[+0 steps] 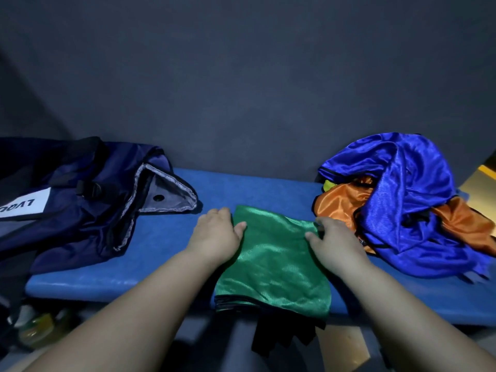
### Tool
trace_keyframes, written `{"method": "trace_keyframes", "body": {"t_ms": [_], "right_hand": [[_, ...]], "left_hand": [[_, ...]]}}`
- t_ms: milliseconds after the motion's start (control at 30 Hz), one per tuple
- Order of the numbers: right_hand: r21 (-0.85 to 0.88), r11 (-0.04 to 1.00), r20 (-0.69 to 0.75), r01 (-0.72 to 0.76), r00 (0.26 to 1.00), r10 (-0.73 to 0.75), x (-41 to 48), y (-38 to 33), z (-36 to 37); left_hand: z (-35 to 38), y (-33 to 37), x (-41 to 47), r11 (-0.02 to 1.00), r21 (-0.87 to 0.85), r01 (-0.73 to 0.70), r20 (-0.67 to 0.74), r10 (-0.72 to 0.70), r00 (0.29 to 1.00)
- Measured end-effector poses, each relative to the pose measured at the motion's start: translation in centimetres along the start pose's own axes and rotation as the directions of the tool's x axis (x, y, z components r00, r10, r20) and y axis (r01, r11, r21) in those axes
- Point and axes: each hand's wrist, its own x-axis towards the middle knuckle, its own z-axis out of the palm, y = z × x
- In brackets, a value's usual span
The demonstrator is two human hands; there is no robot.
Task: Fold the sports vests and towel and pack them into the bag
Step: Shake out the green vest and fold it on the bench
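Observation:
A shiny green vest (273, 261) lies folded into a narrow strip on the blue bench (166, 237), its near end hanging over the front edge. My left hand (216, 233) grips the strip's far left corner, thumb on top of the cloth. My right hand (335, 241) grips the far right corner the same way. A navy bag (80, 205) lies open on the bench at the left, its grey-lined flap turned out. At the right sits a heap of a blue vest (408, 200) and an orange vest (341, 202).
A dark wall rises straight behind the bench. Something yellow (328, 185) peeks out of the heap at the right. A bottle (40, 328) stands on the floor below the bench's left end. Black fabric (284, 336) hangs under the green vest.

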Motion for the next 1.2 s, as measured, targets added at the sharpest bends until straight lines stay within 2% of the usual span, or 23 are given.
{"method": "trace_keyframes", "body": {"t_ms": [100, 233, 300, 333, 367, 433, 500, 567, 633, 767, 833, 900, 967, 1033, 1133, 1200], "right_hand": [[-0.035, 0.994, 0.132, -0.108, 0.985, 0.111, 1.1, -0.8, -0.4], [0.000, 0.981, 0.203, -0.194, 0.961, 0.190, 2.7, -1.7, -1.2], [0.094, 0.970, 0.259, -0.222, 0.947, 0.192, 3.5, -1.7, -1.5], [0.197, 0.946, 0.300, -0.256, 0.935, 0.190, 3.7, -1.5, -1.6], [0.339, 0.892, 0.337, -0.299, 0.924, 0.181, 4.0, -1.1, -1.6], [0.591, 0.713, 0.425, -0.377, 0.897, 0.123, 4.0, -0.9, -2.1], [0.728, 0.552, 0.466, -0.406, 0.884, 0.035, 4.0, -1.0, -2.9], [0.813, 0.464, 0.409, -0.351, 0.912, -0.026, 4.5, -1.2, -3.9], [0.873, 0.413, 0.320, -0.258, 0.944, -0.086, 4.8, -2.0, -5.4], [0.959, 0.284, 0.059, 0.006, 0.974, -0.220, 5.1, -3.8, -9.3], [0.947, 0.272, -0.103, 0.171, 0.963, -0.248, 4.9, -4.3, -11.0], [0.908, 0.305, -0.197, 0.288, 0.935, -0.296, 4.1, -4.4, -12.3], [0.848, 0.380, -0.241, 0.368, 0.908, -0.343, 3.2, -3.8, -12.7], [0.771, 0.479, -0.228, 0.421, 0.883, -0.410, 2.1, -2.8, -12.0], [0.710, 0.574, -0.105, 0.408, 0.867, -0.486, 0.6, -0.2, -9.3], [0.684, 0.644, 0.008, 0.342, 0.880, -0.475, -0.2, 1.8, -6.9]], "left_hand": [[0.4, 0.5, 0.8, 0.996, -0.035, 0.079, -0.018, -0.080, 0.997], [0.0, 1.9, 1.4, 0.987, -0.091, 0.136, 0.069, -0.130, 0.989], [-0.1, 2.3, 1.6, 0.974, -0.135, 0.183, 0.104, -0.170, 0.980], [-0.1, 2.3, 1.8, 0.969, -0.152, 0.195, 0.117, -0.179, 0.977], [-0.3, 2.3, 1.9, 0.962, -0.184, 0.199, 0.124, -0.178, 0.976], [-0.4, 2.0, 2.4, 0.917, -0.340, 0.210, 0.138, -0.172, 0.975], [-1.0, 1.9, 2.7, 0.778, -0.585, 0.227, 0.162, -0.163, 0.973], [-2.0, 2.2, 3.0, 0.611, -0.761, 0.218, 0.164, -0.143, 0.976], [-3.7, 3.0, 3.5, 0.503, -0.849, 0.163, 0.123, -0.111, 0.986], [-8.7, 5.0, 4.3, 0.433, -0.901, -0.033, -0.050, -0.028, 0.998], [-11.2, 6.0, 4.1, 0.370, -0.916, -0.154, -0.163, 0.008, 0.987], [-12.9, 6.4, 3.6, 0.319, -0.913, -0.255, -0.246, 0.070, 0.967], [-13.3, 5.9, 2.7, 0.359, -0.881, -0.307, -0.273, 0.143, 0.951], [-12.5, 4.7, 1.5, 0.451, -0.841, -0.300, -0.227, 0.210, 0.951], [-9.7, 2.6, -0.4, 0.622, -0.755, -0.206, -0.026, 0.285, 0.958], [-7.6, 1.2, -1.4, 0.739, -0.658, -0.147, 0.124, 0.299, 0.946]]}}
